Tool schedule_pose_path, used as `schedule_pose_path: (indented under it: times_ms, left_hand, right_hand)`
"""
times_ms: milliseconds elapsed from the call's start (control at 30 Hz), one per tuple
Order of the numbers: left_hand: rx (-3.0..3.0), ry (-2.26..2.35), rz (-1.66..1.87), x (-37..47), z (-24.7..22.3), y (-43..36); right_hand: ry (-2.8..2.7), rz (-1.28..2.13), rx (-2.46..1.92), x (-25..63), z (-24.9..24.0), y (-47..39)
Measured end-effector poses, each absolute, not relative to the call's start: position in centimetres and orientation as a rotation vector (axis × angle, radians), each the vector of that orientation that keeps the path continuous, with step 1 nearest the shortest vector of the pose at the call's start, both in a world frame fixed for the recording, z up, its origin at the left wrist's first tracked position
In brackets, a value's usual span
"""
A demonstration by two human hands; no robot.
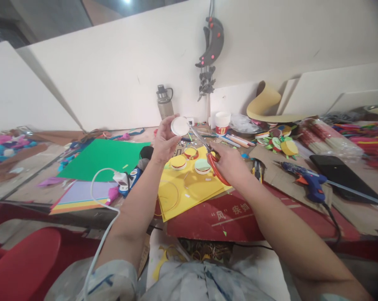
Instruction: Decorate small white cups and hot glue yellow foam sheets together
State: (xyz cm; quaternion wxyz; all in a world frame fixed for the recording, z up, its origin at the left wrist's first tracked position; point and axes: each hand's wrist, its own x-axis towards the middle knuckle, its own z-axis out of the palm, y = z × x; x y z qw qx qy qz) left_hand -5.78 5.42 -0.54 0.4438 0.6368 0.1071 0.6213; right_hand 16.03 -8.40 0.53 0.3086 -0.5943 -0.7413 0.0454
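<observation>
My left hand (164,140) grips a white round paper piece, which looks like the bottom of a paper cup (180,126), and holds it up over the table. My right hand (232,164) is wrapped round the handles of a pair of scissors (219,169) with red grips. The blades point at the right edge of the white piece; whether they touch it I cannot tell. Below, on yellow paper (168,209), lie a yellow-topped disc (178,162), a pale green-topped disc (202,166) and a red-rimmed yellow one (191,153).
A blue glue gun (314,186) and a black phone (345,177) lie at the right. Behind stand a paper cup (222,123) and a bottle (165,102). Green paper (104,159) lies left. A white cable (102,242) runs beside my left arm.
</observation>
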Motion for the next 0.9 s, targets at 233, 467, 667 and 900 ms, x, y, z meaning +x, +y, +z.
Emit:
schedule_pose_path:
  times_ms: [233,467,667,900]
  left_hand:
    - [1.559,0.260,1.532,-5.5,-0.6,5.3]
    - [1.518,0.258,1.549,-4.8,-0.8,4.8]
    - [1.483,0.283,1.530,-4.3,-1.0,4.4]
    - [1.472,0.224,1.510,-4.3,-1.1,4.6]
  right_hand:
    - [-1.965,0.063,-1.642,15.9,0.8,-8.6]
    - [-1.973,0.002,-1.713,15.9,1.0,-8.6]
    - [-1.973,-0.054,-1.777,15.8,1.3,-8.9]
    - [-1.969,-0.078,-1.809,15.7,1.8,-9.2]
